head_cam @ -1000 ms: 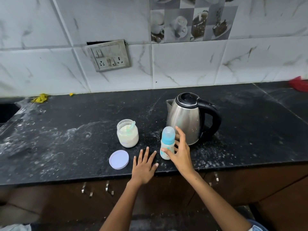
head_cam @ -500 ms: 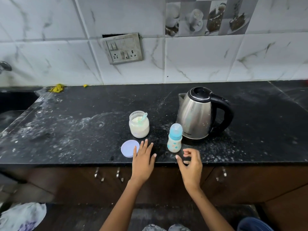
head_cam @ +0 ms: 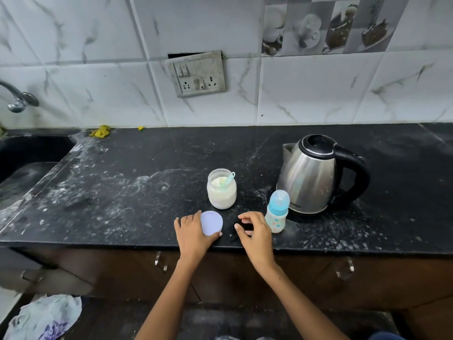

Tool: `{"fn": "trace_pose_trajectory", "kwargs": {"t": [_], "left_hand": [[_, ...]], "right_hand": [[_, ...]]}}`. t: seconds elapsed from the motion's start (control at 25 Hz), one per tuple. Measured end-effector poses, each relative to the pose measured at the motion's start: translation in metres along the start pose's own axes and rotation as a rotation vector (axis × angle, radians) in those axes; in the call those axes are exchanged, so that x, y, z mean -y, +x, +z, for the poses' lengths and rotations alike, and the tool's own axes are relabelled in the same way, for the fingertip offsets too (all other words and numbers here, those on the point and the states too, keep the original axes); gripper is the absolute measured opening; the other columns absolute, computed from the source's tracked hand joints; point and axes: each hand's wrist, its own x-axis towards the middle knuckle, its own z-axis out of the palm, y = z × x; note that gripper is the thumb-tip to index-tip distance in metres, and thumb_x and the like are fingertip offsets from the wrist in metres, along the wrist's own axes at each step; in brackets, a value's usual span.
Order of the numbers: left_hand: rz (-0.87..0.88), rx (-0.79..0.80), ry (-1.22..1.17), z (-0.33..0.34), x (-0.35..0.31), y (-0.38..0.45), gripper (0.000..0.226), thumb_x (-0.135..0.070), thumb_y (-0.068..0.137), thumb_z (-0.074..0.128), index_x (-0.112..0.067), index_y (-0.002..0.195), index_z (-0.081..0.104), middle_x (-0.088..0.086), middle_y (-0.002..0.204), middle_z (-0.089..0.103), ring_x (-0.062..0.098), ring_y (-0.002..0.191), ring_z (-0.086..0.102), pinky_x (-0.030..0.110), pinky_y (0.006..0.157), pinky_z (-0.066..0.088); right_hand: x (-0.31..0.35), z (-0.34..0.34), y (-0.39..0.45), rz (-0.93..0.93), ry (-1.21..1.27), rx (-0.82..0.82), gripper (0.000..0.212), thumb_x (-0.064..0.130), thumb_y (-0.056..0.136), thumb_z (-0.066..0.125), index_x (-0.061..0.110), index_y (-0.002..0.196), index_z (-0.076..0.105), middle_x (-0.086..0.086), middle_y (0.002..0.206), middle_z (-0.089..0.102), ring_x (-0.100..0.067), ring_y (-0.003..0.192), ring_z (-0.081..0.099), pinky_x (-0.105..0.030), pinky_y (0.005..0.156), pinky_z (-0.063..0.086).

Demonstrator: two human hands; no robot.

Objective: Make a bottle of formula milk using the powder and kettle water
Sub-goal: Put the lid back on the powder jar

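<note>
Head view: bottle (head_cam: 277, 212) stands just beside right hand (head_cam: 255, 235).

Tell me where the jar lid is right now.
The jar lid lies flat near the counter's front edge, under the left hand's fingers, just in front of the open powder jar.

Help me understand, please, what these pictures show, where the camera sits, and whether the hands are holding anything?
There is no machine here: a person wears one wide-angle camera on the head, looking down at their own two bare hands. On the dusty black counter stand an open jar of powder with a scoop inside, a capped baby bottle and a steel kettle. The left hand lies on the jar's lilac lid, which lies flat. The right hand hovers beside the bottle with fingers curled, holding nothing.
</note>
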Motion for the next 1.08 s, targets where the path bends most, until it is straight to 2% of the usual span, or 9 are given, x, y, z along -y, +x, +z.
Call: {"fn": "trace_pose_trajectory", "kwargs": {"t": [0.08, 0.2, 0.28, 0.36, 0.48, 0.6, 0.8, 0.96, 1.08], "left_hand": [[0.033, -0.029, -0.158, -0.008, -0.003, -0.001, 0.093, -0.073, 0.052, 0.068, -0.016, 0.124, 0.056, 0.003, 0.118, 0.065, 0.023, 0.113, 0.057, 0.041, 0.104, 0.028], [0.118, -0.01, -0.533, -0.024, -0.015, -0.009, 0.084, -0.076, 0.052, 0.064, -0.024, 0.117, 0.056, -0.013, 0.114, 0.063, 0.001, 0.11, 0.054, 0.036, 0.105, 0.03], [0.15, 0.033, -0.702, -0.029, -0.02, -0.009, 0.074, -0.072, 0.054, 0.069, -0.03, 0.113, 0.053, -0.021, 0.112, 0.062, -0.01, 0.11, 0.05, 0.039, 0.107, 0.032], [0.155, 0.068, -0.791, -0.031, -0.021, -0.002, 0.069, -0.07, 0.055, 0.075, -0.037, 0.111, 0.05, -0.021, 0.111, 0.062, -0.001, 0.113, 0.053, 0.045, 0.105, 0.038], [0.132, 0.002, -0.832, -0.034, -0.02, 0.011, 0.067, -0.07, 0.055, 0.075, -0.038, 0.107, 0.05, -0.02, 0.107, 0.065, 0.01, 0.112, 0.058, 0.046, 0.101, 0.042], [0.047, -0.16, -0.819, -0.04, -0.015, 0.025, 0.054, -0.066, 0.06, 0.072, -0.037, 0.102, 0.053, -0.018, 0.102, 0.065, 0.01, 0.103, 0.059, 0.045, 0.097, 0.043], [0.006, 0.016, -0.618, -0.032, -0.022, 0.064, 0.105, -0.077, 0.049, 0.062, -0.021, 0.135, 0.045, -0.006, 0.136, 0.053, 0.016, 0.127, 0.045, 0.039, 0.109, 0.029], [-0.002, 0.0, -0.691, -0.026, -0.034, 0.081, 0.079, -0.068, 0.053, 0.065, -0.027, 0.121, 0.056, -0.009, 0.118, 0.064, 0.012, 0.11, 0.055, 0.039, 0.104, 0.035], [-0.063, -0.029, -0.772, -0.019, -0.034, 0.083, 0.073, -0.062, 0.049, 0.067, -0.028, 0.114, 0.057, -0.014, 0.105, 0.062, 0.008, 0.102, 0.05, 0.04, 0.1, 0.039]], "right_hand": [[0.008, 0.0, 0.009, 0.223, 0.09, 0.06, 0.022, 0.022, 0.091, 0.064, 0.013, 0.111, 0.062, -0.004, 0.115, 0.062, -0.015, 0.104, 0.063, -0.014, 0.076, 0.053], [0.026, -0.003, 0.02, 0.644, 0.592, 0.26, 0.026, 0.042, 0.098, 0.046, 0.026, 0.116, 0.057, -0.006, 0.124, 0.064, -0.02, 0.112, 0.062, -0.037, 0.096, 0.052], [0.032, -0.005, 0.026, 0.755, 0.938, 0.363, 0.039, 0.049, 0.099, 0.039, 0.025, 0.124, 0.055, -0.012, 0.127, 0.063, -0.026, 0.115, 0.062, -0.045, 0.099, 0.051], [0.036, -0.004, 0.03, 0.761, 1.084, 0.363, 0.046, 0.049, 0.098, 0.041, 0.019, 0.13, 0.054, -0.017, 0.13, 0.061, -0.032, 0.115, 0.063, -0.046, 0.097, 0.052], [0.042, 0.005, 0.043, 0.617, 0.857, 0.141, 0.05, 0.046, 0.089, 0.057, 0.017, 0.13, 0.053, -0.014, 0.129, 0.062, -0.028, 0.112, 0.064, -0.044, 0.094, 0.053], [0.054, 0.008, 0.068, 0.309, 0.246, -0.043, 0.066, 0.05, 0.08, 0.069, 0.029, 0.137, 0.043, -0.003, 0.132, 0.056, -0.016, 0.117, 0.056, -0.038, 0.099, 0.047], [0.068, 0.015, 0.107, 0.178, -0.139, 0.084, 0.069, 0.041, 0.082, 0.072, 0.024, 0.141, 0.04, -0.006, 0.139, 0.041, -0.024, 0.123, 0.048, -0.033, 0.097, 0.04], [0.073, 0.025, 0.129, 0.189, -0.347, 0.228, 0.068, 0.042, 0.083, 0.07, 0.022, 0.141, 0.041, -0.006, 0.14, 0.039, -0.029, 0.122, 0.05, -0.034, 0.098, 0.04], [0.08, 0.027, 0.14, 0.115, -0.467, 0.364, 0.067, 0.039, 0.084, 0.068, 0.021, 0.143, 0.041, -0.007, 0.141, 0.037, -0.032, 0.123, 0.048, -0.038, 0.1, 0.04]]}}
